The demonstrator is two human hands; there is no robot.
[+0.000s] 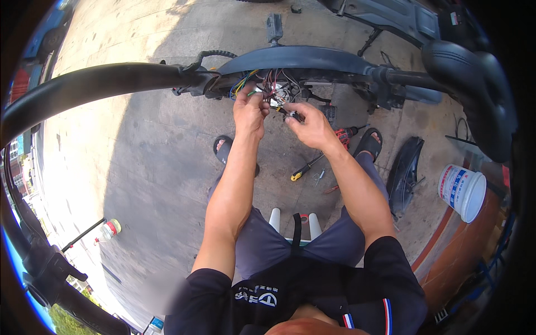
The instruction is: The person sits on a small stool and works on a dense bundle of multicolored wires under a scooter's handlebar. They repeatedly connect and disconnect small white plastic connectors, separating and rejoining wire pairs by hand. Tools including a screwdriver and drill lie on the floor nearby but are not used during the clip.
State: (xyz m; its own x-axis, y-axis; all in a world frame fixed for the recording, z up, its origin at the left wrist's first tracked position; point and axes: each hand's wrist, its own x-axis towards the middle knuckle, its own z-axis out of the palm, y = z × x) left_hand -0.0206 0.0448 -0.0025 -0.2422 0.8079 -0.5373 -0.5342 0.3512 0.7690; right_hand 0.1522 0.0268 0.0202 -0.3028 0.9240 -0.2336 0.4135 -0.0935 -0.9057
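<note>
A dark electric bike frame (296,60) spans the view in front of me, with a bundle of coloured wires (274,76) hanging out beneath its middle. My left hand (249,114) is closed in a pinch on thin wires, a green one (251,93) showing at its fingertips. Close by on the right, my right hand (312,127) grips a small black connector (297,117) between thumb and fingers. Dark and yellow leads run from it toward the bundle. The fingers partly cover the wire ends, so I cannot tell whether any are joined.
On the ground beyond my right forearm lie a red and black power drill (347,134) and a yellow-handled screwdriver (300,172). A curved black cover (405,173) and a white bucket (462,192) are farther right. A plastic bottle (109,229) lies at left. The bike's saddle (472,95) juts in at right.
</note>
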